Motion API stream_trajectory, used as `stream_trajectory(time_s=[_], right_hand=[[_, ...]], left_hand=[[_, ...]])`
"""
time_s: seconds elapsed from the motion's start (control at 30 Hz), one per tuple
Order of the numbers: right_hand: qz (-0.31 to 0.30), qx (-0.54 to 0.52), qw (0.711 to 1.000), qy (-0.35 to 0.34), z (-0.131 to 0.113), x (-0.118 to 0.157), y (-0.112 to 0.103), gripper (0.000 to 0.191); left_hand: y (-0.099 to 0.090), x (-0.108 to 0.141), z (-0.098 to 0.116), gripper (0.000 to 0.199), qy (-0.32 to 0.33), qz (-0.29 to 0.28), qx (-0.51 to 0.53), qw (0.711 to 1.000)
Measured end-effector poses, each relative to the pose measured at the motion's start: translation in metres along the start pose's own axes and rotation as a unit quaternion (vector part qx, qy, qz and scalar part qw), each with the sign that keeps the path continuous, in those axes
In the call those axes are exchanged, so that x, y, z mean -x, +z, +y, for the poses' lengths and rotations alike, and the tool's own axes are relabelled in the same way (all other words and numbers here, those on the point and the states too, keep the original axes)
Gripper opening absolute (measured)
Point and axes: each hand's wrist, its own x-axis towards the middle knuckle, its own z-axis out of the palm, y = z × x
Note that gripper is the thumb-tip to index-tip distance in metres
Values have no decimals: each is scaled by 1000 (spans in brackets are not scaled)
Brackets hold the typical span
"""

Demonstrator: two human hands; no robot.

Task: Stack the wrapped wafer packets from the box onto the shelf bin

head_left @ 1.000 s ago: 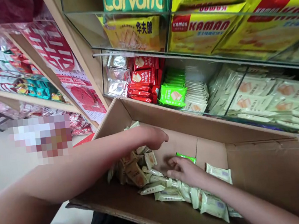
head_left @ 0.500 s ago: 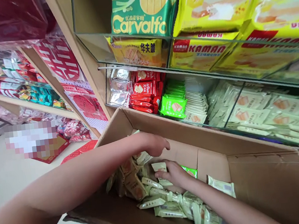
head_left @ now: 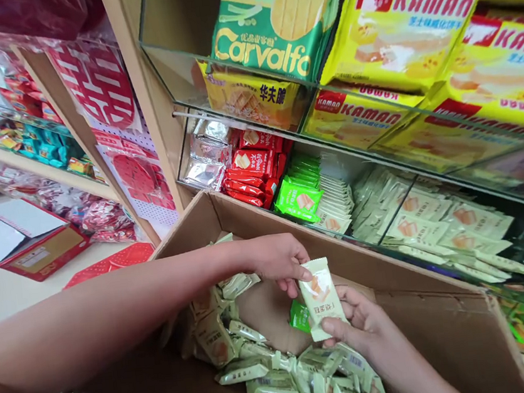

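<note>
A pale green snack packet [head_left: 322, 300] is held upright over a cardboard box [head_left: 451, 326], its printed side facing me. My left hand [head_left: 279, 262] pinches the packet's upper left edge between thumb and fingers. Lower down, my right hand [head_left: 359, 321] grips its right side, thumb on the front. Below them, many more pale green packets [head_left: 278, 384] lie in a loose heap along the near side and left end of the box. One bright green packet [head_left: 299, 316] sits on the box floor, partly hidden behind the held packet.
Just behind the box, a glass-fronted shelf holds red packets [head_left: 253, 166], green packets [head_left: 299, 198] and rows of pale packets [head_left: 454, 219]. Above are yellow wafer bags [head_left: 409, 34] and a green biscuit bag [head_left: 271, 25]. A red-and-white carton [head_left: 36, 247] stands on the floor at left.
My right hand has risen from the heap with a packet. My left hand has moved right and taken hold of its upper edge. The view has shifted slightly.
</note>
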Motion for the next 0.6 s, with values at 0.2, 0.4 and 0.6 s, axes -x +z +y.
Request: stream_trajectory(time_s=[0.2,0.4,0.6], right_hand=[[214,38,970,-111,-12,26,-12,44],[394,21,880,-263,-23,25,0,60],[426,42,876,-222,-42,15,0,55]], left_hand=[[0,4,7,11,75,1,180,981],[14,10,12,45,128,-57,307,941],[21,6,9,49,142,31,294,945]])
